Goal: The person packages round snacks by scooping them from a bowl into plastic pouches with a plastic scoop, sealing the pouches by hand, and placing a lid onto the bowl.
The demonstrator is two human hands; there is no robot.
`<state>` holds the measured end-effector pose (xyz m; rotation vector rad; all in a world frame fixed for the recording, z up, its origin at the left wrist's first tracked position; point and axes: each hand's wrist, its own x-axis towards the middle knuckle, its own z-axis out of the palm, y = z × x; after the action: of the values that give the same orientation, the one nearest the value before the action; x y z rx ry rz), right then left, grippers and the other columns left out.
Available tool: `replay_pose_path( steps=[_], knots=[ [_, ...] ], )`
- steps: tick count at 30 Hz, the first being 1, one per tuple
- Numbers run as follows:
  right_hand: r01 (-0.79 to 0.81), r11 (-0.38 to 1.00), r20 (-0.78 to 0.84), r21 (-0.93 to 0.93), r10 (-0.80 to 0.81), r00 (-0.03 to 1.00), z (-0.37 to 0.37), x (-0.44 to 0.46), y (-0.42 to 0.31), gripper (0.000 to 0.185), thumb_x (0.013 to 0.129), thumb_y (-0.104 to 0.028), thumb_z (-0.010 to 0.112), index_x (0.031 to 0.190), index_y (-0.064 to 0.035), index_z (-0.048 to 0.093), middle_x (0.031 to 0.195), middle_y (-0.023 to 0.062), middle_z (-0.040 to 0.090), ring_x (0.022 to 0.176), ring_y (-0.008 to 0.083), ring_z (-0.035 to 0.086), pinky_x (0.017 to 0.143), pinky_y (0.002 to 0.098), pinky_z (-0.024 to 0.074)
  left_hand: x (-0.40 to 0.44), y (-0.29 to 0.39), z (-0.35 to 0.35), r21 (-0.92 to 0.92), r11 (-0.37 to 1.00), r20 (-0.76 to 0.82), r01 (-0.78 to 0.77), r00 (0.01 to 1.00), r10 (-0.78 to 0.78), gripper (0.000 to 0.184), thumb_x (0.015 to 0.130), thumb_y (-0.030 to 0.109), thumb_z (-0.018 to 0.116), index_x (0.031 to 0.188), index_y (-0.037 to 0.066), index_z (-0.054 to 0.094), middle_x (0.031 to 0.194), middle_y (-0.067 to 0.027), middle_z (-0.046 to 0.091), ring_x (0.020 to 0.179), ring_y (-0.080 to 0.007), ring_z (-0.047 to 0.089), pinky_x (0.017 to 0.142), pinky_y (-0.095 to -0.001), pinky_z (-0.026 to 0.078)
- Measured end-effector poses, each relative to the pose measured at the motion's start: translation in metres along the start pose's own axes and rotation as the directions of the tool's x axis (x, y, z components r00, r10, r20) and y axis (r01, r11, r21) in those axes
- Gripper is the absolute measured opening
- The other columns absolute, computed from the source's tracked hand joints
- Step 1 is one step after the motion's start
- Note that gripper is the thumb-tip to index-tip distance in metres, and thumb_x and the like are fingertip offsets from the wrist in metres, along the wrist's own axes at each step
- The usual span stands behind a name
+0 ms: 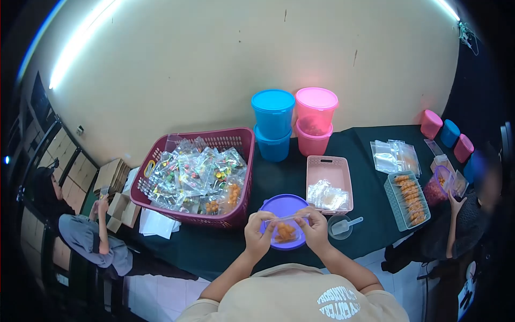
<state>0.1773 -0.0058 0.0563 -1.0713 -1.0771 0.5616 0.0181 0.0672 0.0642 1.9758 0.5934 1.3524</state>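
Between my two hands is a small clear plastic bag [286, 232] with orange pieces in its lower part. My left hand [259, 234] pinches the bag's top edge at its left, and my right hand [313, 227] pinches the same edge at its right. Directly beneath the bag sits a round purple lid or tub [282, 200], partly hidden by the hands. Just right of my right hand, a white scoop [343, 226] rests on a small clear round dish [336, 234]. A pink tray [348, 185] holding flat clear bags [327, 196] lies beyond it.
A maroon basket [248, 161] full of filled bags stands at left. Blue tubs [273, 115] and pink tubs [316, 114] are stacked behind. At right are a green basket [394, 206] of orange-filled bags and empty bags [394, 155]. One person [96, 236] works at each side.
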Motion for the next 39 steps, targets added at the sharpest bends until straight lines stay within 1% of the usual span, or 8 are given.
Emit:
replay_pose_path(
  steps=[4,8,11,13,23,28,34,39],
  knots=[
    [0.148,0.987,0.071,-0.057,-0.144,0.987,-0.014,0.012,0.005,0.011,0.084,-0.010,0.068,0.087,0.0000,0.065,0.080,0.0069,0.061,0.076,0.0173,0.056,0.072,0.0282,0.0440,0.004,0.006,0.013,0.059,0.998,-0.076,0.035,0.997,-0.031,0.011,0.088,0.016,0.065,0.085,0.005,0.061,0.084,-0.0071,0.064,0.081,-0.0209,0.057,0.079,-0.0325,0.039],
    [0.098,0.995,0.150,0.008,-0.098,0.984,-0.022,0.020,0.003,0.010,0.088,-0.011,0.064,0.084,-0.0022,0.061,0.082,0.0045,0.058,0.078,0.0124,0.053,0.073,0.0255,0.0408,0.000,0.004,0.026,0.071,0.994,-0.129,0.085,0.989,-0.076,0.013,0.087,0.016,0.065,0.086,0.005,0.061,0.084,-0.0073,0.065,0.079,-0.0215,0.057,0.079,-0.0329,0.040],
    [0.048,0.996,0.135,0.079,-0.058,0.989,-0.022,0.026,0.010,0.010,0.086,-0.011,0.067,0.084,-0.0027,0.061,0.083,0.0051,0.059,0.079,0.0135,0.053,0.074,0.0260,0.0411,0.003,0.003,0.032,-0.097,0.976,-0.105,0.193,0.974,-0.203,0.012,0.086,0.012,0.067,0.085,0.002,0.060,0.084,-0.0073,0.060,0.082,-0.0161,0.056,0.079,-0.0271,0.042],
    [0.035,0.999,0.167,0.022,-0.039,0.985,-0.022,0.030,0.011,0.011,0.081,-0.011,0.071,0.085,-0.0017,0.067,0.086,0.0083,0.065,0.081,0.0178,0.059,0.077,0.0299,0.0454,0.005,0.007,0.035,-0.054,0.987,-0.014,0.153,0.988,-0.154,0.012,0.086,0.013,0.068,0.085,0.002,0.061,0.083,-0.0077,0.060,0.082,-0.0169,0.057,0.079,-0.0273,0.043],
    [0.055,0.997,0.222,0.045,-0.064,0.973,-0.026,0.037,0.015,0.010,0.078,-0.012,0.073,0.084,-0.0037,0.070,0.086,0.0065,0.067,0.084,0.0157,0.059,0.078,0.0305,0.0455,0.005,0.015,0.050,0.137,0.983,-0.134,0.119,0.986,-0.100,0.012,0.085,0.018,0.067,0.083,0.007,0.063,0.086,-0.0069,0.065,0.083,-0.0220,0.061,0.082,-0.0345,0.038],
    [-0.202,0.968,0.299,0.151,0.150,0.942,-0.028,0.038,0.017,0.010,0.076,-0.010,0.074,0.082,-0.0036,0.070,0.083,0.0056,0.066,0.083,0.0151,0.058,0.077,0.0292,0.0443,0.005,0.019,0.049,0.198,0.975,-0.075,0.103,0.993,-0.090,0.013,0.087,0.018,0.064,0.081,0.008,0.059,0.082,-0.0052,0.062,0.078,-0.0220,0.056,0.082,-0.0361,0.033],
    [-0.064,0.993,0.205,0.103,0.041,0.978,-0.033,0.035,0.027,0.008,0.077,-0.010,0.073,0.082,-0.0045,0.071,0.079,0.0043,0.062,0.081,0.0145,0.053,0.076,0.0285,0.0413,0.004,0.025,0.038,0.479,0.875,-0.026,-0.065,0.996,0.089,0.013,0.082,0.016,0.068,0.076,0.008,0.060,0.074,-0.0023,0.059,0.073,-0.0195,0.054,0.079,-0.0359,0.032],
    [-0.065,0.991,0.130,0.116,0.049,0.990,-0.038,0.032,0.024,0.009,0.081,-0.011,0.071,0.080,-0.0029,0.067,0.076,0.0031,0.057,0.079,0.0136,0.051,0.074,0.0282,0.0399,0.000,0.031,0.029,0.474,0.876,-0.028,-0.092,0.992,0.119,0.014,0.079,0.015,0.071,0.075,0.008,0.060,0.072,-0.0024,0.059,0.072,-0.0200,0.054,0.080,-0.0365,0.033]
  ],
)
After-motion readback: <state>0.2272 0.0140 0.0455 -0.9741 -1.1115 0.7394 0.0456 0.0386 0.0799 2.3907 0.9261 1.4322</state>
